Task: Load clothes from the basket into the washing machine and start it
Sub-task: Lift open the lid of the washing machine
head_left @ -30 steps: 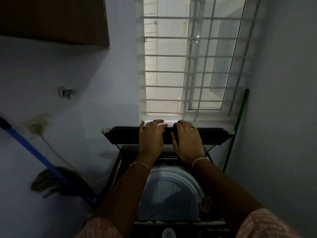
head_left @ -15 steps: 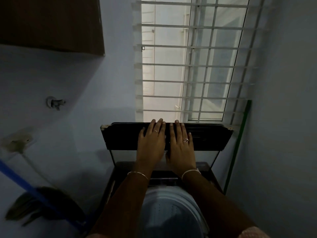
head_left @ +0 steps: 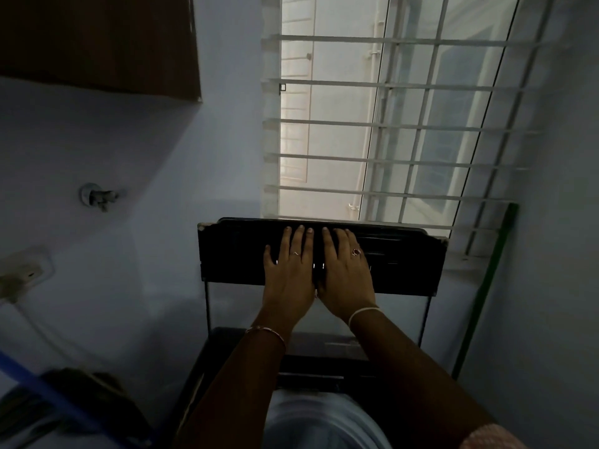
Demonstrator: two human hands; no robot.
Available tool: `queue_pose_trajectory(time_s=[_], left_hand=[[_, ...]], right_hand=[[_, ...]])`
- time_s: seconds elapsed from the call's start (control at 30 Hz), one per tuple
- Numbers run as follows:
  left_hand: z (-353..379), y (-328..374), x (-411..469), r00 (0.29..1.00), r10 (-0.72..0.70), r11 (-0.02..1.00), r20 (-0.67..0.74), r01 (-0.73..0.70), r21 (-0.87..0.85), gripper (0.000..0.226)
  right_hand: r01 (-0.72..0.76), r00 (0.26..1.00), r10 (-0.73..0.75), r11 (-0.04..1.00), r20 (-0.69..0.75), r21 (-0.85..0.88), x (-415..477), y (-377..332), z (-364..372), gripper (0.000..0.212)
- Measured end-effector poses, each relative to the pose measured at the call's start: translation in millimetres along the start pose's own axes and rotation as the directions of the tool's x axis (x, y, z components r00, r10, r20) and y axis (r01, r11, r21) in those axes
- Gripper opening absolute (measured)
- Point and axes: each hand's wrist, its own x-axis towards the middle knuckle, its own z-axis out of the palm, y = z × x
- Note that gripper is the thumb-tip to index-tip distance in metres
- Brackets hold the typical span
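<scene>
Top-loading washing machine point(head_left: 324, 358) stands against the wall below a barred window point(head_left: 389, 124), lid point(head_left: 405, 264) raised. The lid is a dark folding panel, its upper section standing nearly upright with its top edge level with the window sill.

Left hand point(head_left: 288, 280): palm flat against the face of the lid, fingers extended and close together, tips near the top edge. A thin ring on one finger, a bangle at the wrist. The grip is fully open; nothing is clasped, contact is by palm pressure only.

Right hand point(head_left: 345, 280): just beside the left, thumbs almost touching, palm likewise flat on the lid with fingers straight. A ring with a dark red stone, a pale band at the wrist. Grip open, holding nothing.

Drum point(head_left: 324, 422): pale interior visible between the forearms at the bottom of the view. Contents cannot be determined; lighting is poor.

Surroundings: tap fitting point(head_left: 97, 196) on the left wall, wall socket point(head_left: 26, 273) at the left edge, blue pole point(head_left: 48, 393) lower left, green pole point(head_left: 483, 293) leaning right of the machine, dark cabinet point(head_left: 97, 43) upper left
</scene>
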Motion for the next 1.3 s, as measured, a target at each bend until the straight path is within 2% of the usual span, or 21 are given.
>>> queue_pose_trajectory(time_s=[0.1, 0.63, 1.07, 1.3], left_hand=[[9, -3, 20, 0.999, -0.010, 1.000, 0.037, 0.010, 0.002, 0.091], [42, -8, 67, 0.989, -0.050, 0.999, 0.141, 0.050, 0.000, 0.094], [47, -13, 82, 0.964, -0.017, 1.000, 0.267, 0.016, 0.009, 0.098], [36, -8, 70, 0.956, -0.015, 0.999, 0.293, 0.024, -0.028, 0.091]], right_hand=[[0.027, 0.998, -0.028, 0.999, 0.059, 0.018, 17, 10, 9, 0.087], [0.038, 0.993, -0.045, 0.997, 0.110, 0.070, 54, 31, 55, 0.088], [0.079, 0.970, -0.078, 0.997, 0.230, 0.006, 59, 43, 64, 0.093], [0.081, 0.954, -0.086, 0.996, 0.286, 0.028, 51, 40, 54, 0.088]])
